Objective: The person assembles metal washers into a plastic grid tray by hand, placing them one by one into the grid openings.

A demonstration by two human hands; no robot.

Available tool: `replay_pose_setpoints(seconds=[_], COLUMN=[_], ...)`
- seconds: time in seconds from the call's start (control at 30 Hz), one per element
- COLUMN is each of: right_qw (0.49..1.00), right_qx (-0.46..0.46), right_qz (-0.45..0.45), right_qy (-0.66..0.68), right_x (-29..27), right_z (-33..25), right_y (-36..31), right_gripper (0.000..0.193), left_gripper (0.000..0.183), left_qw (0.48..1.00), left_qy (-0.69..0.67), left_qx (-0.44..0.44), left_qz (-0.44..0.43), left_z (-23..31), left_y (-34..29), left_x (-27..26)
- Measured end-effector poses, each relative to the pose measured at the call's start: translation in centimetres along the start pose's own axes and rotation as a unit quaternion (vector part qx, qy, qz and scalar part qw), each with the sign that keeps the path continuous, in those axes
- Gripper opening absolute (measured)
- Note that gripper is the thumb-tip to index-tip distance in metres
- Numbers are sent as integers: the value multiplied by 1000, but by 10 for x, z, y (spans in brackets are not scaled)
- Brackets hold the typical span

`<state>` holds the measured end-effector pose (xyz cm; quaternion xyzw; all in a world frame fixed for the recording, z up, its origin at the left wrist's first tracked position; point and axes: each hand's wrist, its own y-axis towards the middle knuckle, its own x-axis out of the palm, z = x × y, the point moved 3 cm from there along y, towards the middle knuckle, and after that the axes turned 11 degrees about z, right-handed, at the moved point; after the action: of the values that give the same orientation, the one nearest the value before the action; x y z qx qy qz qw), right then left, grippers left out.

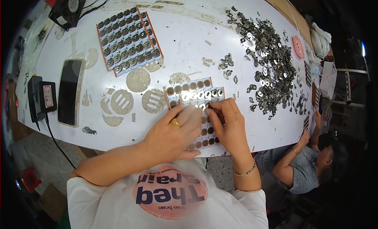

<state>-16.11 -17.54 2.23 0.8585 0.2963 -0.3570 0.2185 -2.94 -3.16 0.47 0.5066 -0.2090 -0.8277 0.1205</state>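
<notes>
A blue-and-copper panel of small circuit boards (204, 131) lies in front of me. One row of it carries shiny metal clips (201, 94); other rows show bare dark discs. My right hand (229, 124) is closed in a pinch at the middle of the panel, thumb and index fingertips at a small shiny clip. Over the panel's left part rests my left hand (171, 130), a gold ring on one finger. Its fingers are smeared by motion, and whether they hold anything is not visible. Both hands hide much of the panel's middle.
Toward the back left lies another panel (128, 40) filled with metal clips. A large heap of loose clips (271, 63) spreads at the right. A phone (71, 93), a black adapter (44, 97) and a fan (67, 8) sit at left. Another person (297, 166) works on the right.
</notes>
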Motion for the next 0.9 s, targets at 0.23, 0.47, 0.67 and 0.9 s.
replay_pose_setpoints(seconds=[0.23,0.47,0.67,0.9], right_qw=[994,932,985,803], right_qx=[-49,-274,-144,194], right_qz=[-73,86,94,-48], right_qy=[-69,-220,-15,562], right_x=[-15,-19,-17,-17], right_z=[-19,19,44,40], right_y=[9,68,79,50], right_gripper=[24,40,34,25], left_gripper=[66,64,66,58], left_qw=[1000,1000,999,994], left_qy=[-15,-13,-47,-66], left_qx=[3,9,-2,-70], left_qz=[-13,-10,-4,48], left_z=[-2,-1,-6,-10], left_y=[0,6,8,8], left_x=[-1,-3,-7,-8])
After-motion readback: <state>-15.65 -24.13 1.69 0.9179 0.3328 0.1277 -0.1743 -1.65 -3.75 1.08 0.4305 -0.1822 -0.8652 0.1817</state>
